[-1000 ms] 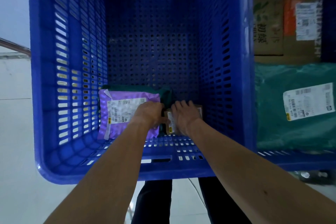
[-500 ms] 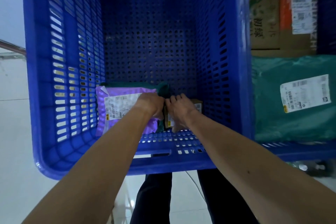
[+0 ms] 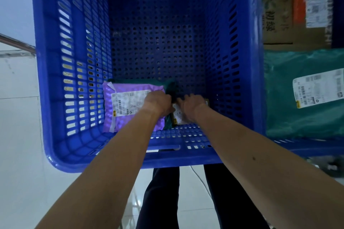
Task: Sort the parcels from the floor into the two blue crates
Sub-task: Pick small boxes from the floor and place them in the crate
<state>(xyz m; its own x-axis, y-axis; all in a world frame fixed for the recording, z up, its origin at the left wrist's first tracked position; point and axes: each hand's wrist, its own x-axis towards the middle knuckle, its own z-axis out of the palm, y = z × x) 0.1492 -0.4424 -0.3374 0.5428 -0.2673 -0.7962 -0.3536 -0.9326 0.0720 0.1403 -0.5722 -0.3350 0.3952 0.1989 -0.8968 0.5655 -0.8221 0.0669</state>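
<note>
Both my arms reach deep into the left blue crate (image 3: 55, 98). My left hand (image 3: 158, 102) lies curled over the right edge of a purple parcel (image 3: 126, 106) with a white label; its fingertips are hidden in the gap beside it. My right hand (image 3: 191, 107) grips a small brown box (image 3: 179, 117) with a white label on the crate floor near the front wall. A dark green parcel (image 3: 170, 85) lies under and behind the purple one. The right blue crate (image 3: 307, 147) holds a large green parcel (image 3: 297, 117).
Behind the green parcel in the right crate stand a cardboard box (image 3: 277, 11) and an orange-brown box (image 3: 312, 5) with a label. Pale tiled floor (image 3: 18, 135) shows to the left and below. My dark trouser legs (image 3: 163, 201) are under the crate's front rim.
Both hands stay low in the left crate by the small box. My right hand's fingers have shifted left toward my left hand, and the hands now nearly touch.
</note>
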